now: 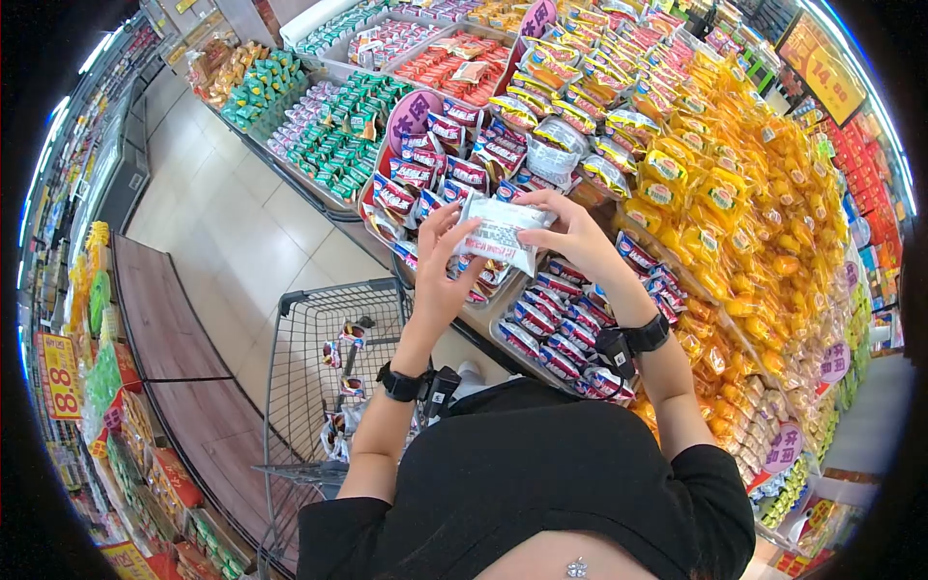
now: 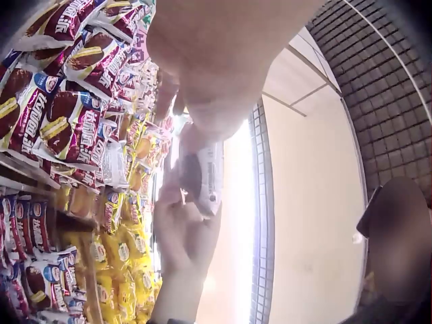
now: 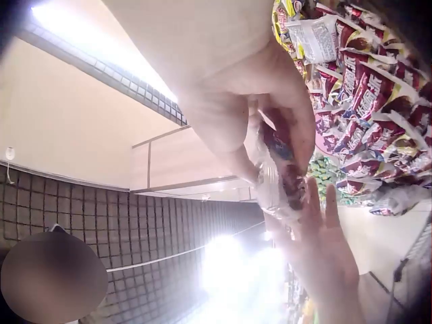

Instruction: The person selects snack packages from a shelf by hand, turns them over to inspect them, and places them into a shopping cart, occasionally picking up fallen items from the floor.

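Note:
A wrapped snack cake (image 1: 501, 232) is held up in front of the chest, over a bin of maroon packets (image 1: 469, 174). Its white, printed back faces the head camera. My right hand (image 1: 577, 242) grips the right end, with fingers along the top edge and the thumb on the back. At the left end, my left hand (image 1: 445, 266) holds the edge between thumb and fingers, some of them spread. The packet's maroon front shows in the right wrist view, partly hidden by the right hand (image 3: 270, 101). In the left wrist view, the near hand (image 2: 209, 67) covers its upper end.
A shopping cart (image 1: 290, 358) with several packets inside stands to the left. Yellow-wrapped goods (image 1: 754, 213) are heaped on the right. Green packets (image 1: 353, 121) fill a bin at the far left of the display. A wood-coloured low platform (image 1: 184, 377) lies beyond the cart.

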`<move>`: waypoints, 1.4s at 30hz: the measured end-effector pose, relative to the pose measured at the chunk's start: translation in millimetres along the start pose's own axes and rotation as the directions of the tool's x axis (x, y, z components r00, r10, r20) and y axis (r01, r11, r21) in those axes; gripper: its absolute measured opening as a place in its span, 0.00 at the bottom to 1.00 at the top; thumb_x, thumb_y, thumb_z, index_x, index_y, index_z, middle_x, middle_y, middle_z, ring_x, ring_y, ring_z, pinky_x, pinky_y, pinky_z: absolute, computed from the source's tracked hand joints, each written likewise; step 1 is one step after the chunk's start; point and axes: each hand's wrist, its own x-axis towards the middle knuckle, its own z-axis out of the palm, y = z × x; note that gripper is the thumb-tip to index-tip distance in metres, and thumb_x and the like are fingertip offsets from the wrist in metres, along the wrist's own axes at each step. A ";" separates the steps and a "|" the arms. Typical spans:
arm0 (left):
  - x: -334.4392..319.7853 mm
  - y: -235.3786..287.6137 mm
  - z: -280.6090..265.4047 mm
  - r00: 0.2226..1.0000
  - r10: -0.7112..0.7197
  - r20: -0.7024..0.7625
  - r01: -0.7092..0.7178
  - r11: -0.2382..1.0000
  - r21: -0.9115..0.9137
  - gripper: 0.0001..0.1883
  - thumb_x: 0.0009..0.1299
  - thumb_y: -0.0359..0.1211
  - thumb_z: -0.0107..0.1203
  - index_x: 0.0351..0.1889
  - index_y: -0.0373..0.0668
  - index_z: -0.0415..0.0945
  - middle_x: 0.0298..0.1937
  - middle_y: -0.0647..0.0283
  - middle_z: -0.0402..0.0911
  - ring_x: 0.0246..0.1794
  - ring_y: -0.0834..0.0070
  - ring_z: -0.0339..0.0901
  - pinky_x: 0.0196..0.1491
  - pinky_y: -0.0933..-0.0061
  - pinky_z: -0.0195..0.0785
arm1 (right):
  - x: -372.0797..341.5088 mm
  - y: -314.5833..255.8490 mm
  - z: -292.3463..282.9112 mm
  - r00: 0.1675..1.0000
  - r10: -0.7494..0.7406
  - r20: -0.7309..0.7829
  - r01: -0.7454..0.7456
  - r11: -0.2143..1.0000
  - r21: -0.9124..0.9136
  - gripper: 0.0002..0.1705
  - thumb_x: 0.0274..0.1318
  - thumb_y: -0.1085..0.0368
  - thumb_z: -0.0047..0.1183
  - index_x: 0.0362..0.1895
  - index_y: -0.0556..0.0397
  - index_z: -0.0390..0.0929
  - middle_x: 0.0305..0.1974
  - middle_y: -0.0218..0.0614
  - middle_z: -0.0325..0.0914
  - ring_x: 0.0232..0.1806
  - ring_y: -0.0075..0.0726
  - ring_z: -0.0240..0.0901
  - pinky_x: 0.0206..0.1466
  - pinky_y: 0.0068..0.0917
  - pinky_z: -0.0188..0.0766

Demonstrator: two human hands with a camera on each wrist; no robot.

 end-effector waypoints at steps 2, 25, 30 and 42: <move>-6.8 -12.2 3.1 0.983 -0.171 0.067 0.184 0.935 -0.304 0.30 0.56 0.18 0.59 0.58 0.47 0.68 0.60 0.57 0.62 0.61 0.66 0.63 0.56 0.69 0.67 | 1.6 2.7 -3.6 0.996 0.049 0.069 -0.048 0.999 -0.014 0.26 0.48 0.59 0.63 0.52 0.53 0.72 0.44 0.30 0.73 0.42 0.21 0.69 0.44 0.20 0.67; -32.8 -37.2 -15.2 0.873 -0.483 0.070 0.423 0.678 -0.601 0.28 0.61 0.17 0.54 0.60 0.40 0.61 0.55 0.59 0.68 0.56 0.73 0.70 0.55 0.73 0.68 | 88.9 70.8 -59.2 0.851 -0.465 -0.244 -0.222 0.103 -0.970 0.27 0.30 0.58 0.68 0.40 0.52 0.76 0.42 0.36 0.70 0.50 0.43 0.59 0.51 0.41 0.54; -33.0 -37.2 -14.4 0.872 -0.487 0.054 0.423 0.693 -0.584 0.29 0.61 0.17 0.54 0.61 0.41 0.60 0.56 0.59 0.68 0.56 0.73 0.70 0.55 0.73 0.68 | 65.9 38.2 -64.4 0.789 -0.537 -0.299 -0.192 0.247 -0.950 0.27 0.30 0.61 0.68 0.42 0.47 0.75 0.41 0.31 0.72 0.49 0.43 0.60 0.52 0.41 0.54; -32.7 -39.5 -3.7 0.864 -0.492 0.104 0.454 0.674 -0.582 0.29 0.60 0.17 0.55 0.60 0.42 0.61 0.57 0.60 0.67 0.57 0.73 0.69 0.56 0.74 0.68 | 54.9 26.0 -73.4 0.791 -0.507 -0.344 0.153 0.707 -0.690 0.26 0.42 0.74 0.58 0.49 0.45 0.69 0.51 0.41 0.71 0.52 0.48 0.70 0.50 0.33 0.69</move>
